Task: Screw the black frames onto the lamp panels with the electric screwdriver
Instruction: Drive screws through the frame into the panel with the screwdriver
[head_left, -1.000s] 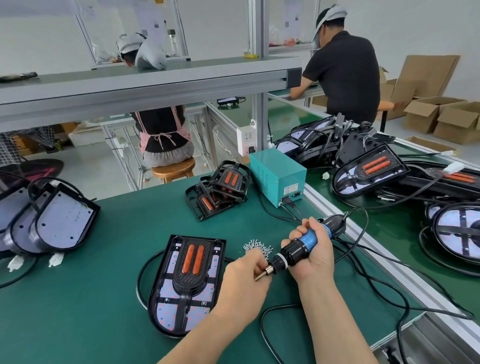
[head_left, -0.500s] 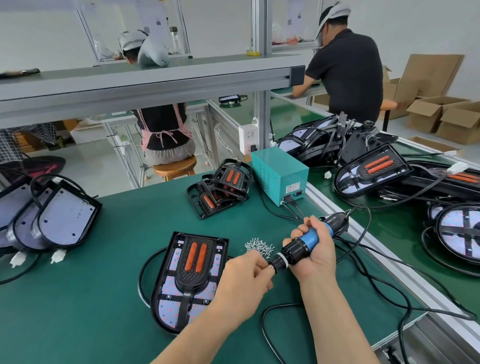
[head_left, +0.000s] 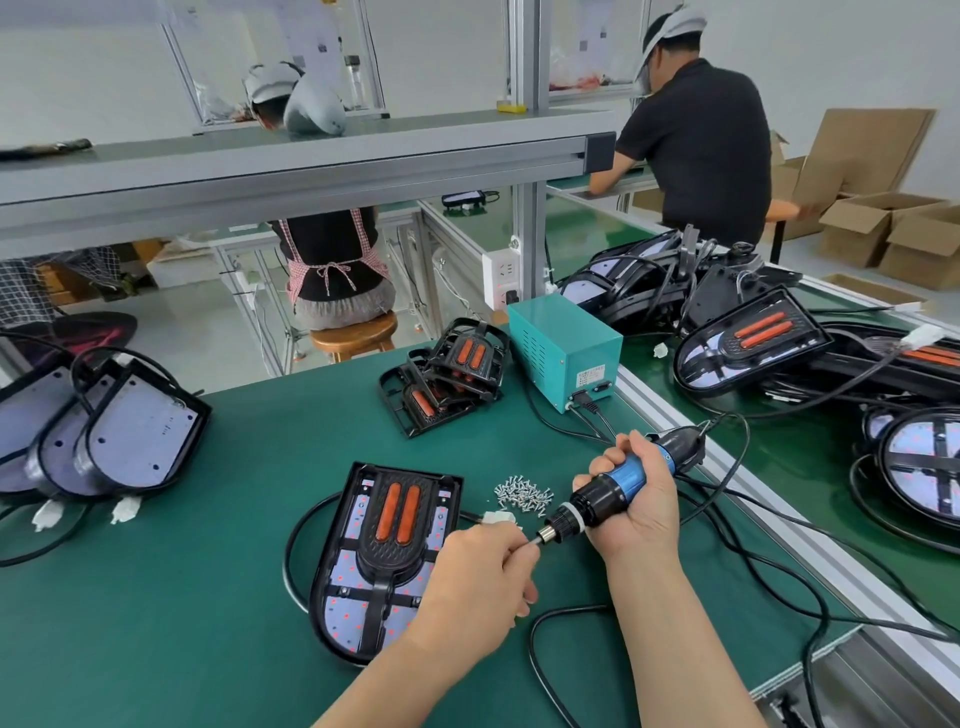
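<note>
While right hand (head_left: 636, 514) fingers clamp electric screwdriver (head_left: 597, 498) | left hand (head_left: 475, 579) fingers pinch bit (head_left: 532, 541)

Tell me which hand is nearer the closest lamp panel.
Left. The left hand sits at the lamp panel's right edge; the right hand grips the electric screwdriver farther right.

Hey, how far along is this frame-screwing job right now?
Done, apparently: framed lamps piled at the right. In hand: the right hand grips the electric screwdriver, the left hand pinches its bit tip, likely seating a screw for the framed panel beside it. To do: stacked bare panels, spare black frames, a screw pile.
</note>
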